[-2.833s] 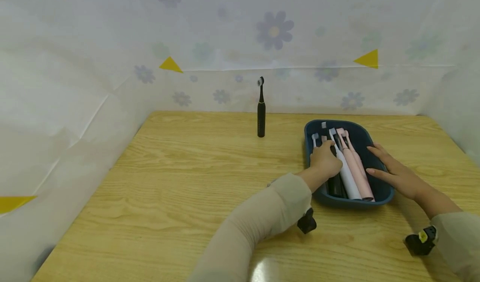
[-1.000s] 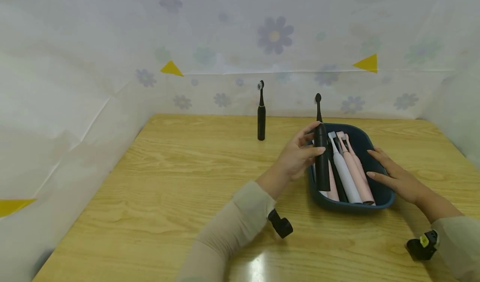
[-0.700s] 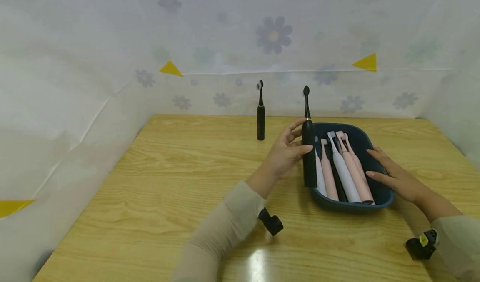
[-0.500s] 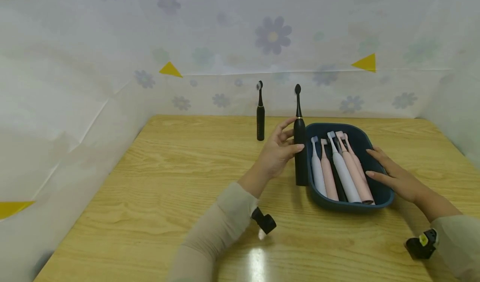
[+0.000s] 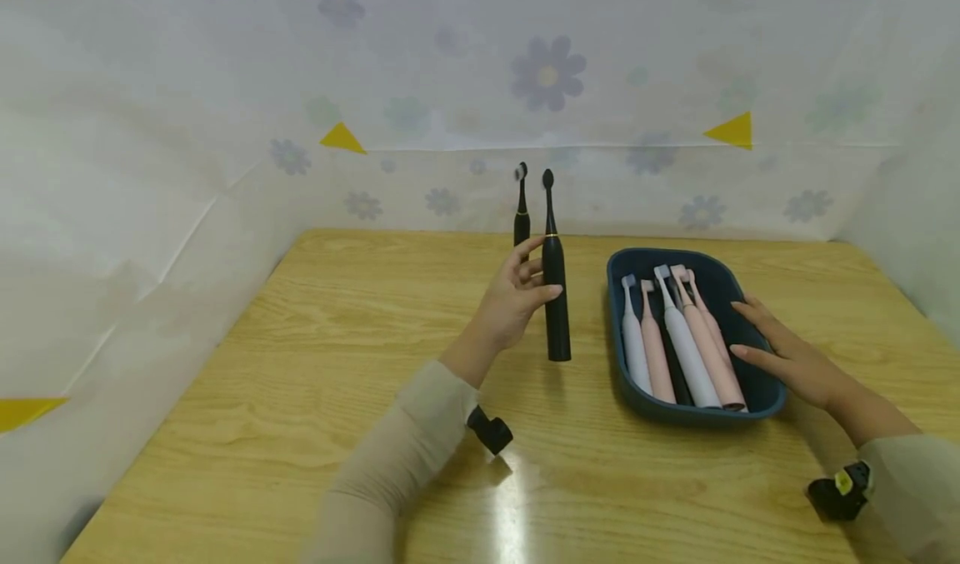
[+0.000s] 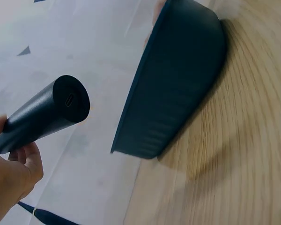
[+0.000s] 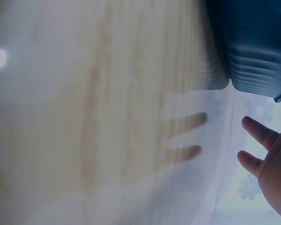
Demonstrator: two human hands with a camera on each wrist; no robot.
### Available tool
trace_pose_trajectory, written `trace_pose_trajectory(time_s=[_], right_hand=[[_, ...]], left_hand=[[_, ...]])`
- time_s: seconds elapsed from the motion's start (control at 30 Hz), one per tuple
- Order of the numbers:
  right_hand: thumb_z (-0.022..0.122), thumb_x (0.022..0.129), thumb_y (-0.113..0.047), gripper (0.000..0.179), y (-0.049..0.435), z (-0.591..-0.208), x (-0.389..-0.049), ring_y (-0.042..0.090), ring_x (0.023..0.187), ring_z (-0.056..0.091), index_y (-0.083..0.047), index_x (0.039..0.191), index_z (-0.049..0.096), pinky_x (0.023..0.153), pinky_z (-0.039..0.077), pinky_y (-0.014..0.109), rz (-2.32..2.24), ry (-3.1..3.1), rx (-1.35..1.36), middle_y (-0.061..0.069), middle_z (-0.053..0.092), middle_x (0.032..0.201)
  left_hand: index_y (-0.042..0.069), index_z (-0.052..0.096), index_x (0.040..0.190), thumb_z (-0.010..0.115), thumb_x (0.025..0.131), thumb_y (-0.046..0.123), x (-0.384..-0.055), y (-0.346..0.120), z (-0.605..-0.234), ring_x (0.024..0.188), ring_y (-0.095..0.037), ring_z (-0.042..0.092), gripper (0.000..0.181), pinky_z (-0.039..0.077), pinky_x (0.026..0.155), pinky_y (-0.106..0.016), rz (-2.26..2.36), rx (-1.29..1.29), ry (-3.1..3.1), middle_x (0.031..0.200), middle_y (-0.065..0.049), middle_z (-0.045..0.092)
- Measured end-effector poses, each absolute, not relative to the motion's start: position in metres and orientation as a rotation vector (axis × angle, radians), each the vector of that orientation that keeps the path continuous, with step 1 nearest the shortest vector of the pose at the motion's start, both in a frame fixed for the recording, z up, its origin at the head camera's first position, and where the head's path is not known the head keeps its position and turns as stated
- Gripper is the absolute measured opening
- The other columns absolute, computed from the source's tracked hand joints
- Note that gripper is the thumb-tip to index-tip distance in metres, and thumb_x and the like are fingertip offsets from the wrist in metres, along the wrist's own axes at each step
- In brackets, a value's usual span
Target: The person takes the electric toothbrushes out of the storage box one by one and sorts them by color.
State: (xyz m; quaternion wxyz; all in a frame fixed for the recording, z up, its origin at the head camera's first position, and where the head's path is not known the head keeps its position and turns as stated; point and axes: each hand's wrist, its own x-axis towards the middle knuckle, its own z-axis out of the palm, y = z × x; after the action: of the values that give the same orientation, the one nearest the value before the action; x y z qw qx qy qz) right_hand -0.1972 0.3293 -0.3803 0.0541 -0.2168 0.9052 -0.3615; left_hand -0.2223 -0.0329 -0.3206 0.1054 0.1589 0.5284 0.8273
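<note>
My left hand (image 5: 506,301) pinches a black electric toothbrush (image 5: 556,306) upright between thumb and fingers, left of the bin. A gold ring circles its neck, and the left wrist view shows a charging port in the base of its handle (image 6: 68,101), raised off the table. Just behind stands a second black electric toothbrush (image 5: 522,227), its lower part hidden by my left hand. My right hand (image 5: 795,360) rests with spread fingers on the right rim of a dark blue bin (image 5: 697,418). Inside lie white, pink and black electric toothbrushes, among them a white one (image 5: 690,356) and a pink one (image 5: 657,351).
The wooden table (image 5: 337,364) ends at a white flowered sheet (image 5: 450,72) at the back, with more sheeting on both sides. Yellow triangles (image 5: 731,131) mark the sheet. Wrist cameras (image 5: 491,431) sit on both sleeves.
My left hand has lifted the black toothbrush out of the bin and carried it left, close in front of the standing one. My right hand has stayed at the bin's rim.
</note>
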Motion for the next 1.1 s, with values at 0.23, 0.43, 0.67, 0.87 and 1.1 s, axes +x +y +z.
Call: trace_pose_trajectory(time_s=[0.23, 0.43, 0.67, 0.87, 1.1], right_hand=[[0.044, 0.09, -0.015, 0.065, 0.331, -0.38, -0.198, 0.04, 0.123, -0.011, -0.01, 0.139, 0.003, 0.082, 0.003, 0.069, -1.08, 2.76, -0.66, 0.011, -0.015, 0.141], [0.043, 0.091, -0.015, 0.063, 0.33, -0.379, -0.196, 0.04, 0.123, -0.011, -0.011, 0.14, 0.003, 0.082, 0.003, 0.069, -1.089, 2.751, -0.662, 0.011, -0.015, 0.141], [0.042, 0.091, -0.016, 0.062, 0.327, -0.376, -0.195, 0.042, 0.123, -0.009, -0.01, 0.14, 0.003, 0.082, 0.004, 0.069, -1.099, 2.748, -0.66, 0.011, -0.014, 0.141], [0.042, 0.091, -0.016, 0.063, 0.328, -0.376, -0.193, 0.043, 0.123, -0.009, -0.009, 0.139, 0.003, 0.081, 0.004, 0.07, -1.081, 2.751, -0.656, 0.013, -0.015, 0.141], [0.043, 0.091, -0.017, 0.063, 0.329, -0.375, -0.193, 0.042, 0.123, -0.008, -0.009, 0.139, 0.004, 0.082, 0.005, 0.069, -1.053, 2.766, -0.642, 0.012, -0.014, 0.141]], left_hand=[[0.009, 0.026, 0.133, 0.046, 0.081, -0.016, -0.227, -0.051, -0.324, 0.089, -0.016, 0.049, 0.061, 0.041, 0.079, -0.025, 2.412, 0.475, 1.586, 0.106, -0.009, 0.046], [0.009, 0.027, 0.133, 0.048, 0.081, -0.013, -0.229, -0.064, -0.327, 0.096, -0.025, 0.047, 0.06, 0.038, 0.084, -0.029, 2.392, 0.438, 1.653, 0.105, -0.01, 0.047], [0.008, 0.029, 0.132, 0.051, 0.08, -0.012, -0.239, -0.078, -0.334, 0.107, -0.036, 0.041, 0.059, 0.036, 0.089, -0.033, 2.38, 0.362, 1.747, 0.109, -0.015, 0.046], [0.009, 0.032, 0.131, 0.052, 0.08, -0.011, -0.248, -0.088, -0.338, 0.102, -0.028, 0.045, 0.059, 0.039, 0.086, -0.034, 2.372, 0.248, 1.866, 0.113, -0.016, 0.046], [0.009, 0.035, 0.13, 0.056, 0.077, -0.012, -0.261, -0.093, -0.342, 0.1, -0.023, 0.046, 0.061, 0.04, 0.085, -0.031, 2.382, 0.139, 1.985, 0.116, -0.014, 0.045]])
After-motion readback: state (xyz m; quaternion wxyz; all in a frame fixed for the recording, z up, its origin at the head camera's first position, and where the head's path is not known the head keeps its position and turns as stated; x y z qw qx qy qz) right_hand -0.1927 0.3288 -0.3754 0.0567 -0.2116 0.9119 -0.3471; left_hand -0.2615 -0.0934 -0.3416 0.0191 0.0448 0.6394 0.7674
